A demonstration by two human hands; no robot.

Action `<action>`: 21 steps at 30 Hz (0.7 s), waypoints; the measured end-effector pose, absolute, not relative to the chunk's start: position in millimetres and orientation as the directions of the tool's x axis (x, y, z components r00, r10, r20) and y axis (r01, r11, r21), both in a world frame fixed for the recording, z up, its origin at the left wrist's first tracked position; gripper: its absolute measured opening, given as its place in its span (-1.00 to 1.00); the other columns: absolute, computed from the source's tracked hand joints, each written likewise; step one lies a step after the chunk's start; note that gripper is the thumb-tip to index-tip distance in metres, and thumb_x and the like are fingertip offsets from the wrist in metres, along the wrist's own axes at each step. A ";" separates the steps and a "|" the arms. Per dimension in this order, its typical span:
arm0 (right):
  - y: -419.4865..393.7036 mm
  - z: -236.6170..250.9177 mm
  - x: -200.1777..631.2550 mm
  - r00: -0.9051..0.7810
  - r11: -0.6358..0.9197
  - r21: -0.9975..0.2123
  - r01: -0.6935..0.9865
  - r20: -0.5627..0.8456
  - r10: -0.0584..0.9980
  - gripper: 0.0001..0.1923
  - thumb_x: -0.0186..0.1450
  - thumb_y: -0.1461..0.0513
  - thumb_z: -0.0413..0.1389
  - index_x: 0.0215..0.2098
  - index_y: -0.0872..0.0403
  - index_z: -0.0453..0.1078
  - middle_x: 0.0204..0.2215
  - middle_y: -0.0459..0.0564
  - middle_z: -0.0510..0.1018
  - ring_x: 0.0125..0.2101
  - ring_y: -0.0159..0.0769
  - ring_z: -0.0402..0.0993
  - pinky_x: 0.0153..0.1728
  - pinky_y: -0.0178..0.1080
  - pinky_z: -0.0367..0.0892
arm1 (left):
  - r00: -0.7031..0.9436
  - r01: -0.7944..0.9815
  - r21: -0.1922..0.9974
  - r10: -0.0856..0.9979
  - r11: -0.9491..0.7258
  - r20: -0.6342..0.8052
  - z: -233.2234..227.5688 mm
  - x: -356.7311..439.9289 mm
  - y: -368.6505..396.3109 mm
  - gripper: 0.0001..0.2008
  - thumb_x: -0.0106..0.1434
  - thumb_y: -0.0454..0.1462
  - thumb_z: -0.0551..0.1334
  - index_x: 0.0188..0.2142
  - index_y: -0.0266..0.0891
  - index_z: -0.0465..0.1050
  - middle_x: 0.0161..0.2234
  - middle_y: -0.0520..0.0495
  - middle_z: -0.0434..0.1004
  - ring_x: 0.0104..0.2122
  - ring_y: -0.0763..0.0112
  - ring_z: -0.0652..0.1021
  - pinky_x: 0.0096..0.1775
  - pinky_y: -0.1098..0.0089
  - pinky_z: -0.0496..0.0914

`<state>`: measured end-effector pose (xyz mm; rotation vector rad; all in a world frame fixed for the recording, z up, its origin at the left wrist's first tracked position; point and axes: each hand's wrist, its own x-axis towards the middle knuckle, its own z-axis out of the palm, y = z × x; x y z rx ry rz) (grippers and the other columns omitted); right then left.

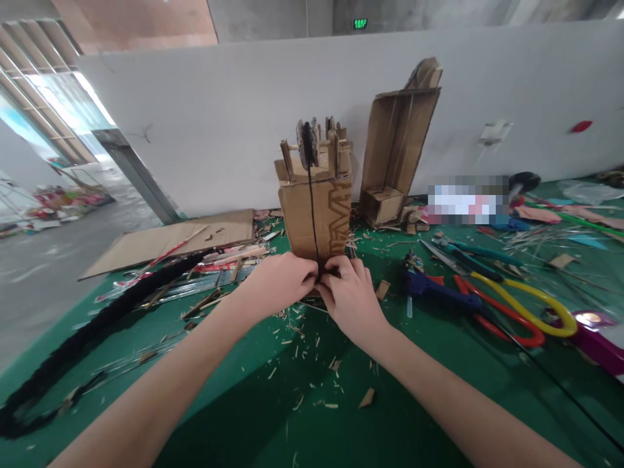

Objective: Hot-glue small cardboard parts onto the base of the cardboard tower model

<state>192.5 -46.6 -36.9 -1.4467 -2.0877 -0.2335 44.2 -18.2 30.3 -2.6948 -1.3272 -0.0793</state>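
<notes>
A cardboard box stands upright before me, with cardboard discs mounted on a rod between uprights at its top. From the discs a black cord runs straight down the box's front. At the cord's lower end my left hand pinches it from the left, fingers curled. My right hand meets it from the right, thumb and fingers closed on the same cord. The fingertips of both hands touch or nearly touch and hide the cord's end, low in front of the box.
Right on the green table lie a blue glue gun, red-and-yellow-handled scissors and teal-handled pliers. A taller cardboard frame leans against the white wall. On the left are a black fuzzy strip and a cardboard sheet.
</notes>
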 end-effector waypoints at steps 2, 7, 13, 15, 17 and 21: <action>-45.1 -37.6 191.9 -0.234 0.397 -0.190 0.898 0.557 0.797 -0.79 0.28 0.21 -0.01 -0.39 0.07 0.44 -0.17 0.03 0.37 -0.20 -0.13 0.15 -0.25 -0.12 0.15 | 0.612 0.791 -0.117 0.782 -0.600 0.120 30.1 43.7 -17.6 -0.74 0.21 -0.24 0.00 -0.52 -0.19 0.38 -0.63 0.01 0.36 -0.66 0.46 0.31 -0.62 0.41 -0.03; -43.4 -38.7 192.2 -0.206 0.401 -0.234 0.886 0.576 0.791 -0.92 0.19 0.25 0.09 -0.44 0.06 0.41 -0.23 0.01 0.36 -0.21 -0.14 0.15 -0.28 -0.14 0.13 | 0.632 0.775 -0.069 0.770 -0.628 0.089 28.3 40.5 -16.3 -0.78 0.19 -0.26 0.02 -0.51 -0.20 0.37 -0.55 0.00 0.42 -0.60 0.45 0.36 -0.60 0.42 0.03; -42.7 -39.2 194.1 -0.194 0.395 -0.242 0.886 0.580 0.791 -0.96 0.13 0.31 0.12 -0.47 0.06 0.36 -0.27 0.00 0.37 -0.24 -0.16 0.16 -0.31 -0.16 0.12 | 0.711 0.703 -0.082 0.695 -0.707 0.102 25.0 38.8 -17.6 -0.76 0.18 -0.14 0.06 -0.49 -0.20 0.36 -0.55 0.00 0.43 -0.55 0.42 0.40 -0.57 0.40 0.08; -43.7 -38.0 194.3 -0.209 0.394 -0.218 0.893 0.573 0.793 -0.99 0.14 0.28 0.12 -0.43 0.07 0.36 -0.25 0.02 0.37 -0.24 -0.15 0.16 -0.31 -0.15 0.13 | 0.703 0.711 -0.091 0.704 -0.697 0.096 24.5 39.4 -17.0 -0.72 0.21 -0.13 0.03 -0.49 -0.20 0.37 -0.55 -0.01 0.43 -0.55 0.41 0.39 -0.57 0.40 0.08; -45.6 -36.5 194.7 -0.219 0.394 -0.203 0.897 0.569 0.793 -0.88 0.15 0.24 0.12 -0.32 0.09 0.38 -0.21 0.05 0.36 -0.22 -0.14 0.16 -0.27 -0.14 0.14 | 0.694 0.720 -0.090 0.715 -0.688 0.084 24.6 40.0 -16.0 -0.71 0.25 -0.17 -0.01 -0.48 -0.21 0.37 -0.52 -0.02 0.45 -0.54 0.41 0.41 -0.55 0.40 0.10; -48.5 -34.9 197.0 -0.259 0.420 -0.176 0.891 0.562 0.786 -0.81 0.21 0.19 0.08 -0.24 0.09 0.40 -0.15 0.06 0.35 -0.18 -0.12 0.16 -0.23 -0.12 0.14 | 0.694 0.720 -0.095 0.712 -0.688 0.104 25.6 40.3 -14.9 -0.71 0.28 -0.22 -0.05 -0.44 -0.22 0.36 -0.46 -0.03 0.46 -0.49 0.40 0.44 -0.52 0.40 0.14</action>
